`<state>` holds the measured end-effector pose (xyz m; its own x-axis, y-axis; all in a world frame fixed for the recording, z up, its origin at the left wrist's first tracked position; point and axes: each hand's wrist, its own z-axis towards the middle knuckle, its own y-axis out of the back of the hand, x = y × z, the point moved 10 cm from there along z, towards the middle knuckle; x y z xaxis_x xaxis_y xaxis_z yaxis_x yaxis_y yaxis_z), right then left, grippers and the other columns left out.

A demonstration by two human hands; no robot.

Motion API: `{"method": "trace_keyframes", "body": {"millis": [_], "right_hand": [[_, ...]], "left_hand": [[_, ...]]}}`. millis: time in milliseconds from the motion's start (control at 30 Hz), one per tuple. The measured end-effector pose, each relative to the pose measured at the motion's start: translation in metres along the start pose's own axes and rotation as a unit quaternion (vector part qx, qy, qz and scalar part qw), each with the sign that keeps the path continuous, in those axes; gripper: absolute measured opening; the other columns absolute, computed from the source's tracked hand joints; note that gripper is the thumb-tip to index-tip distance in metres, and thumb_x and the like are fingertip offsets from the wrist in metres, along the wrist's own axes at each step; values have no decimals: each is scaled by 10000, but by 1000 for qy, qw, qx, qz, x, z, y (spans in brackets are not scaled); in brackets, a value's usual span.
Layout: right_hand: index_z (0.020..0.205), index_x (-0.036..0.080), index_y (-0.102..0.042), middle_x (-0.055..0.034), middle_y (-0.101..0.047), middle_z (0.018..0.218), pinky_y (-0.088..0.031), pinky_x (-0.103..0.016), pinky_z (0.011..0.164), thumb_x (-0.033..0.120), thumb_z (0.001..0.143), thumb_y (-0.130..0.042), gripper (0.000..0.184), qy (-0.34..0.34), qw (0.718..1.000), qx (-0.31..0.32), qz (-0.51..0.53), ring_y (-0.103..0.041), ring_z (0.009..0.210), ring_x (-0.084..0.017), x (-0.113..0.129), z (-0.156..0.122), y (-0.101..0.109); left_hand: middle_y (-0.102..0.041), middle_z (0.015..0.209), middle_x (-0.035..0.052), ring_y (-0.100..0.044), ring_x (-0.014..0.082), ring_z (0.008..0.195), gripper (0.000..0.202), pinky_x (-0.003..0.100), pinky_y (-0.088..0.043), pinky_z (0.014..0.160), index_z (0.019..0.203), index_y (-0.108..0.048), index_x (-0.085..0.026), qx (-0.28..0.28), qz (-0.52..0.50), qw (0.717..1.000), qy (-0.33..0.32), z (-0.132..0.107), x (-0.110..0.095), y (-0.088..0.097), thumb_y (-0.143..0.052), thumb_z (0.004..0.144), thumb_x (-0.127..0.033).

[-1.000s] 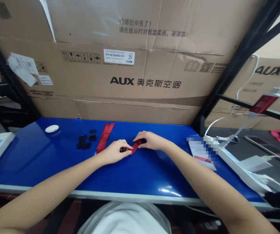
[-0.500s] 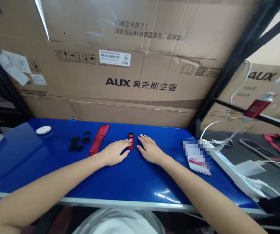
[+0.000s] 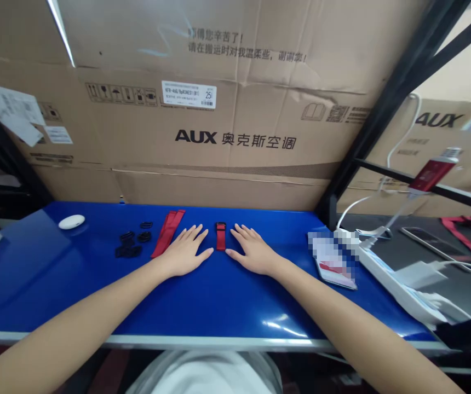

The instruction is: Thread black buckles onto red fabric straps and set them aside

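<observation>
A short red strap [image 3: 221, 239] with a black buckle [image 3: 220, 225] at its far end lies on the blue tabletop [image 3: 219, 301], between my two hands. Just left of it, my left hand [image 3: 184, 251] rests flat with fingers spread, holding nothing. On the other side my right hand [image 3: 252, 250] also lies flat and open, its thumb close to the strap's near end. Longer red straps [image 3: 168, 232] lie beside my left hand, which covers part of their near end. Several black buckles [image 3: 128, 249] are grouped farther left.
A white oval object [image 3: 72, 222] sits at the back left. To the right are a phone [image 3: 334, 268] and a white power strip [image 3: 400, 290] with plugs and cables. A cardboard box [image 3: 235, 115] walls off the back, and a black metal frame [image 3: 377, 126] rises at right.
My left hand has moved left, off the short strap, and its fingers have spread. My right hand stays nearly in place. The view has shifted slightly.
</observation>
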<state>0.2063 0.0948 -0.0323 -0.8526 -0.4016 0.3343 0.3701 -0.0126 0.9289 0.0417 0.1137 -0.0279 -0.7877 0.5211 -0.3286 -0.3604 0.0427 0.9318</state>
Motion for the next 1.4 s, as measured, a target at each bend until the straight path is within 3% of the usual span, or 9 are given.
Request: {"method": "trace_keyframes", "body": {"millis": [333, 633, 1000, 1067, 1167, 1300, 1333, 1400], "right_hand": [[1511, 160, -317, -126, -195, 1596, -108, -480, 1199, 722, 883, -320, 843, -3, 1000, 4, -8, -136, 1483, -320, 1, 0, -1], [1526, 170, -274, -110, -159, 1608, -90, -471, 1201, 746, 881, -257, 865, -8, 1000, 20, -22, -100, 1490, -311, 1, 0, -2], [1498, 124, -332, -170, -233, 1580, -175, -514, 1180, 675, 908, -335, 807, 5, 999, -2, -50, -195, 1465, -347, 3, -1, 2], [1478, 84, -355, -205, -295, 1550, -225, -512, 1164, 585, 931, -389, 742, 37, 996, -28, -71, -273, 1436, -353, 17, -3, 10], [1458, 104, -386, -190, -407, 1493, -323, -480, 1120, 407, 954, -433, 589, 138, 984, -68, -92, -408, 1359, -318, 53, -11, 19], [1432, 137, -435, -159, -490, 1436, -394, -457, 1076, 382, 969, -406, 525, 215, 971, -52, -88, -489, 1292, -289, 82, -17, 10], [1416, 127, -458, -160, -500, 1428, -389, -451, 1085, 394, 971, -399, 522, 212, 972, -45, -86, -493, 1294, -288, 81, -15, 7], [1373, 111, -514, -161, -517, 1416, -377, -434, 1105, 408, 968, -399, 515, 177, 980, -41, -85, -493, 1302, -286, 68, -9, 6]], "left_hand": [[-263, 1570, 142, -192, 344, 1462, 742, 501, -137, 1176, 1449, -436, -182, -5, -13, 1000, 1, -1, 0, 2, -436, 871, -648], [-183, 1603, 92, -134, 292, 1483, 783, 447, -114, 1196, 1510, -324, -188, 39, 60, 997, 17, -1, -2, -3, -307, 899, -678], [-230, 1589, 123, -188, 320, 1468, 760, 475, -169, 1183, 1485, -374, -167, 23, 57, 998, 9, -2, -5, -4, -361, 897, -649], [-314, 1556, 154, -274, 333, 1438, 715, 459, -225, 1167, 1437, -446, -137, -13, 72, 997, 3, -1, -8, 11, -427, 890, -597], [-568, 1338, 190, -491, 331, 1282, 504, 424, -356, 1089, 1241, -616, -103, -110, 106, 988, 19, -3, 5, 66, -497, 882, -437], [-714, 958, 132, -660, 292, 949, 237, 379, -485, 856, 891, -702, -164, -204, 106, 957, 174, -20, 75, 150, -533, 848, -324], [-721, 902, 121, -670, 283, 898, 215, 356, -490, 801, 847, -702, -169, -189, 86, 955, 213, -24, 93, 157, -573, 823, -340], [-730, 842, 101, -676, 264, 837, 272, 317, -478, 723, 772, -704, -183, -126, 29, 960, 246, -25, 115, 149, -608, 798, -436]]}}
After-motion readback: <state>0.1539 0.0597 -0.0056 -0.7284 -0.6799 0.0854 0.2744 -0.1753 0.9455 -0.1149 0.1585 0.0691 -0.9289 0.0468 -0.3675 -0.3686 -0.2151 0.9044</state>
